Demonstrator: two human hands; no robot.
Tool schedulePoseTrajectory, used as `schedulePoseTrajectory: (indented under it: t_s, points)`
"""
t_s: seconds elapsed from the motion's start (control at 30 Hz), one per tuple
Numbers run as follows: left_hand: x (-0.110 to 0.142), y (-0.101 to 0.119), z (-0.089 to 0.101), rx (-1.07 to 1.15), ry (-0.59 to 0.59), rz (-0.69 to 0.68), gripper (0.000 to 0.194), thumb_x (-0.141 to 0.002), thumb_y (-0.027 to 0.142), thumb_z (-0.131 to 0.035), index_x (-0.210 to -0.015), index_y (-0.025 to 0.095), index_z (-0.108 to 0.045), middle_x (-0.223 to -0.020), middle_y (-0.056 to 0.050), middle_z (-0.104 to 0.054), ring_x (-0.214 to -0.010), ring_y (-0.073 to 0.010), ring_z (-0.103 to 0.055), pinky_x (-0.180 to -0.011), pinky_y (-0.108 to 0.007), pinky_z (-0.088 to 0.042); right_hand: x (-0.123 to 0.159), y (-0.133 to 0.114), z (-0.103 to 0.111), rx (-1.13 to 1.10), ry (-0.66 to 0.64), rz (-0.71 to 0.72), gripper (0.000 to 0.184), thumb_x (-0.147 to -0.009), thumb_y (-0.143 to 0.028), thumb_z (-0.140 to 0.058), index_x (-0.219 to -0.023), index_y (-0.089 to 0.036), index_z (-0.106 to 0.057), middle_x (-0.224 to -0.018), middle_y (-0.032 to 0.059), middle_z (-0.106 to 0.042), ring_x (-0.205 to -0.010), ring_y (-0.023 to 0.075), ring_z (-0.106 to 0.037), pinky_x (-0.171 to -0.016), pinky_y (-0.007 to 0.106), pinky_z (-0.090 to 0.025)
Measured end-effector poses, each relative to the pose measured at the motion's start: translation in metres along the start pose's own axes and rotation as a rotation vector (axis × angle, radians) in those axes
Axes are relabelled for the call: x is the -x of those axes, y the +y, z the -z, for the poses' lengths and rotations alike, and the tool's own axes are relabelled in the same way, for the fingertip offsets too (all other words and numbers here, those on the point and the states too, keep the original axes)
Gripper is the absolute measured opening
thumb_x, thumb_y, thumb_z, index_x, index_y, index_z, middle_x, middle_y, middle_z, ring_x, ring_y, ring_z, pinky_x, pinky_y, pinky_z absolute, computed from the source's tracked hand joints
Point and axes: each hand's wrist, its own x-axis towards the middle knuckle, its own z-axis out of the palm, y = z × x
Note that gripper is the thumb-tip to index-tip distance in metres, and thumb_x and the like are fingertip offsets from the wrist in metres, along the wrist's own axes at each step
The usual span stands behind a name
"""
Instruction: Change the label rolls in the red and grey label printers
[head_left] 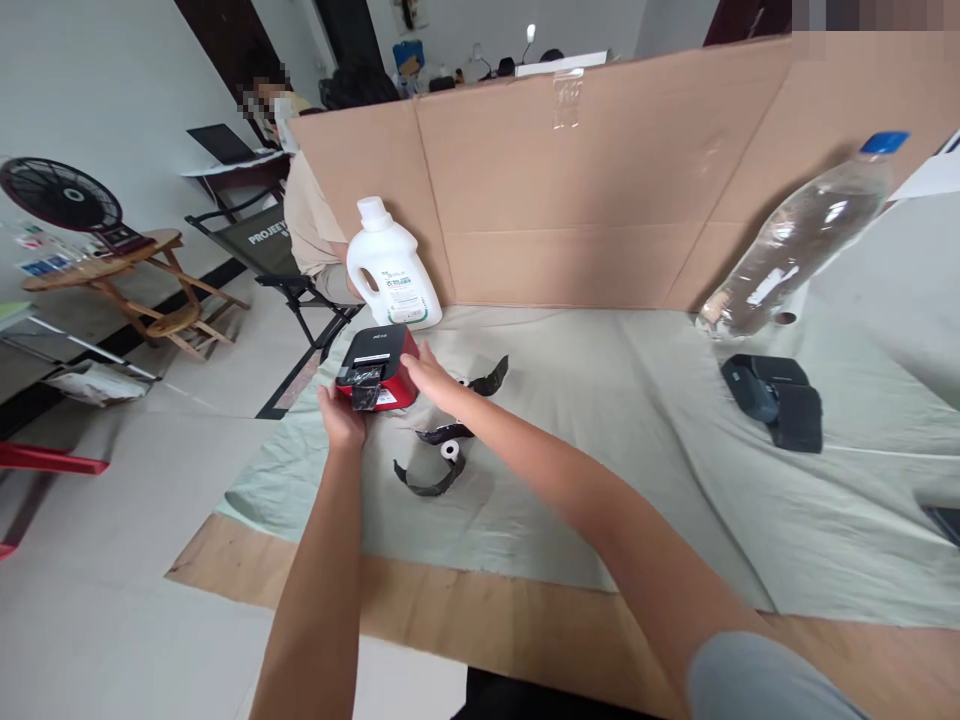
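A small red and black box-shaped device (377,364) sits near the left edge of the cloth-covered table (600,470). My left hand (340,415) grips its near left corner, fingers curled against it. On the device's right side rests my right hand (429,378), fingers bent around the red casing. A strip of dark tape or film hangs at the device's front. Curled black strips (433,470) and a small white roll core (450,449) lie just right of my hands.
A white jug (393,268) stands behind the device by a cardboard wall (600,190). A clear water bottle (799,240) leans at the right, near a black device (776,398). A person sits in a folding chair at far left; a fan and wooden table stand beyond.
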Motion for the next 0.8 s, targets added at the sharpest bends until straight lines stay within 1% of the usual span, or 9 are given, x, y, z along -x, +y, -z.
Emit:
schedulePoseTrajectory:
  t_s: [0.07, 0.13, 0.2, 0.3, 0.4, 0.47, 0.57, 0.67, 0.8]
  points:
    - [0.000, -0.005, 0.005, -0.013, -0.022, -0.018, 0.048, -0.095, 0.060, -0.054, -0.108, 0.018, -0.072, -0.123, -0.010, -0.075, -0.130, -0.0265, -0.064, -0.115, -0.038, -0.047, 0.046, -0.001, 0.047, 0.052, 0.114, 0.030, 0.084, -0.096, -0.058, -0.047, -0.165, -0.014, -0.028, -0.172, 0.0126, -0.031, -0.161, 0.0346, -0.026, -0.132, 0.053, -0.021]
    - [-0.002, -0.009, 0.007, -0.033, -0.038, -0.017, 0.045, -0.093, 0.056, -0.059, -0.112, 0.017, -0.071, -0.127, -0.010, -0.074, -0.130, -0.0269, -0.064, -0.116, -0.040, -0.047, 0.107, 0.003, 0.111, 0.179, 0.288, 0.110, 0.078, -0.095, -0.058, -0.050, -0.161, -0.018, -0.039, -0.169, 0.0115, -0.038, -0.157, 0.0309, -0.035, -0.132, 0.049, -0.023]
    - [-0.006, -0.012, 0.007, -0.050, -0.028, -0.006, 0.041, -0.093, 0.050, -0.061, -0.113, 0.016, -0.068, -0.125, -0.010, -0.074, -0.128, -0.0264, -0.065, -0.116, -0.041, -0.048, 0.172, 0.013, 0.185, 0.393, 0.486, 0.137, 0.071, -0.093, -0.054, -0.053, -0.154, -0.018, -0.048, -0.163, 0.0148, -0.047, -0.153, 0.0323, -0.041, -0.130, 0.053, -0.026]
    - [-0.014, -0.012, 0.004, -0.077, 0.069, 0.055, 0.027, -0.094, 0.038, -0.057, -0.108, 0.017, -0.065, -0.114, -0.007, -0.075, -0.119, -0.0234, -0.068, -0.111, -0.038, -0.052, 0.262, 0.028, 0.294, 0.706, 0.777, 0.089, 0.061, -0.089, -0.044, -0.055, -0.143, -0.016, -0.056, -0.149, 0.0193, -0.059, -0.142, 0.0364, -0.052, -0.123, 0.059, -0.035]
    - [-0.020, -0.007, -0.001, -0.117, 0.170, 0.123, 0.016, -0.095, 0.027, -0.051, -0.100, 0.016, -0.060, -0.096, -0.002, -0.072, -0.107, -0.0206, -0.069, -0.106, -0.037, -0.055, 0.323, 0.038, 0.374, 0.927, 0.933, -0.051, 0.066, -0.085, -0.041, -0.057, -0.145, -0.012, -0.052, -0.147, 0.0234, -0.056, -0.141, 0.0393, -0.051, -0.119, 0.058, -0.038]
    - [-0.020, -0.001, -0.005, -0.139, 0.196, 0.151, 0.013, -0.096, 0.025, -0.049, -0.096, 0.016, -0.058, -0.088, 0.000, -0.069, -0.101, -0.0204, -0.070, -0.103, -0.038, -0.056, 0.342, 0.042, 0.405, 0.983, 0.958, -0.228, 0.077, -0.084, -0.045, -0.059, -0.149, -0.007, -0.047, -0.148, 0.0273, -0.053, -0.143, 0.0427, -0.046, -0.118, 0.057, -0.038]
    - [-0.009, 0.008, -0.011, -0.162, 0.165, 0.178, 0.019, -0.098, 0.029, -0.047, -0.097, 0.017, -0.061, -0.091, -0.002, -0.072, -0.106, -0.0231, -0.071, -0.104, -0.039, -0.056, 0.345, 0.049, 0.427, 0.958, 0.856, -0.484, 0.091, -0.082, -0.055, -0.066, -0.154, -0.006, -0.041, -0.145, 0.0285, -0.054, -0.139, 0.0454, -0.049, -0.112, 0.055, -0.042]
    - [0.015, 0.014, -0.011, -0.194, 0.091, 0.115, 0.037, -0.104, 0.042, -0.041, -0.117, 0.018, -0.066, -0.123, -0.007, -0.074, -0.132, -0.0249, -0.063, -0.117, -0.040, -0.049, 0.335, 0.055, 0.434, 0.924, 0.759, -0.613, 0.103, -0.078, -0.061, -0.072, -0.159, -0.010, -0.034, -0.145, 0.0284, -0.053, -0.130, 0.0460, -0.055, -0.101, 0.053, -0.048]
    - [0.050, 0.021, -0.001, -0.311, 0.079, 0.068, 0.055, -0.108, 0.047, -0.026, -0.151, 0.021, -0.050, -0.165, -0.008, -0.046, -0.155, -0.0225, -0.041, -0.130, -0.041, -0.030, 0.325, 0.058, 0.433, 0.922, 0.774, -0.689, 0.106, -0.078, -0.059, -0.076, -0.158, -0.007, -0.030, -0.137, 0.0336, -0.055, -0.126, 0.0474, -0.055, -0.092, 0.050, -0.047]
